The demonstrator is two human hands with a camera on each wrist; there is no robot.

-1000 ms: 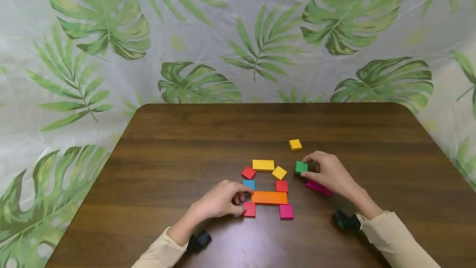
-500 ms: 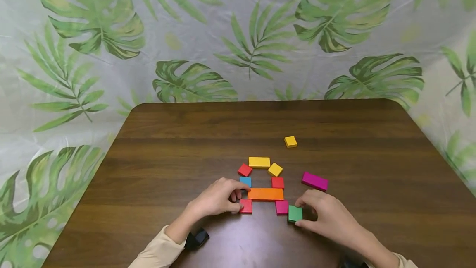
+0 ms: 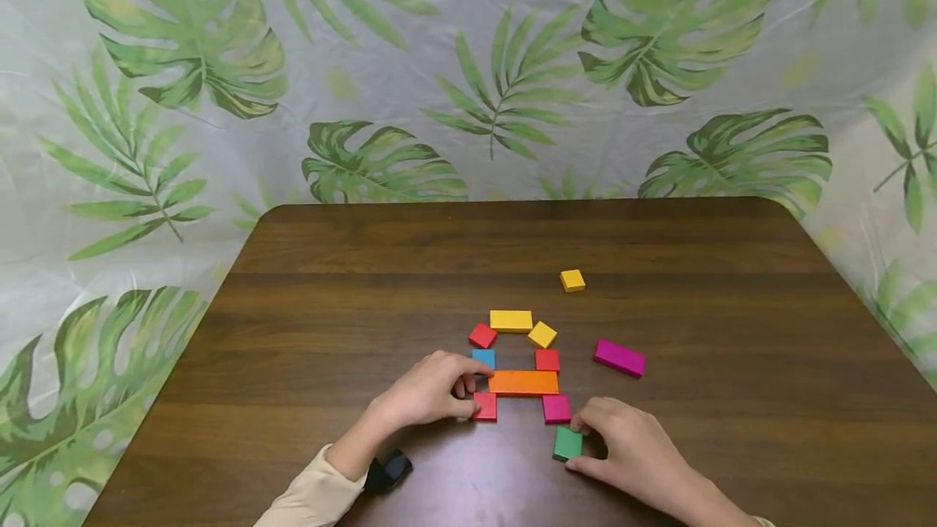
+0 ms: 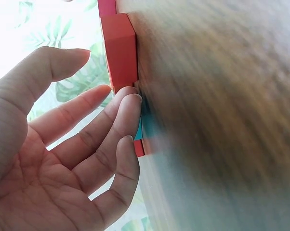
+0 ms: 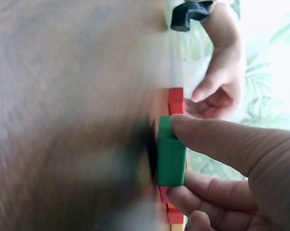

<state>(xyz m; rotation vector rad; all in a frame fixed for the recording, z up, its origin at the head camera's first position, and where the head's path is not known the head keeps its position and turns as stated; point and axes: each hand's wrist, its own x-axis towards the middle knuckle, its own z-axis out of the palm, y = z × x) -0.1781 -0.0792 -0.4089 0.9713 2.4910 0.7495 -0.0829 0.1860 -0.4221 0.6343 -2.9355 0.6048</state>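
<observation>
My right hand (image 3: 633,446) pinches a green square block (image 3: 567,443) between thumb and fingers, just in front of a magenta square block (image 3: 555,408). In the right wrist view the green block (image 5: 172,161) appears slightly off the table. My left hand (image 3: 432,389) rests at the left of the block figure, its fingers loosely bent. Its fingertips are by the left end of a long orange block (image 3: 523,382), and its thumb is near a red square block (image 3: 485,407). The left wrist view shows nothing gripped in the left hand (image 4: 63,144).
Behind the orange block are a blue block (image 3: 483,357), red blocks (image 3: 546,359) (image 3: 482,336), a yellow bar (image 3: 511,321) and a tilted yellow square (image 3: 542,335). Apart lie a magenta bar (image 3: 620,357) and a yellow square block (image 3: 573,280) on the wooden table (image 3: 351,267).
My right hand has brought the green block from beside the magenta bar toward the table's near side, in front of the magenta square. My left hand has stayed in place.
</observation>
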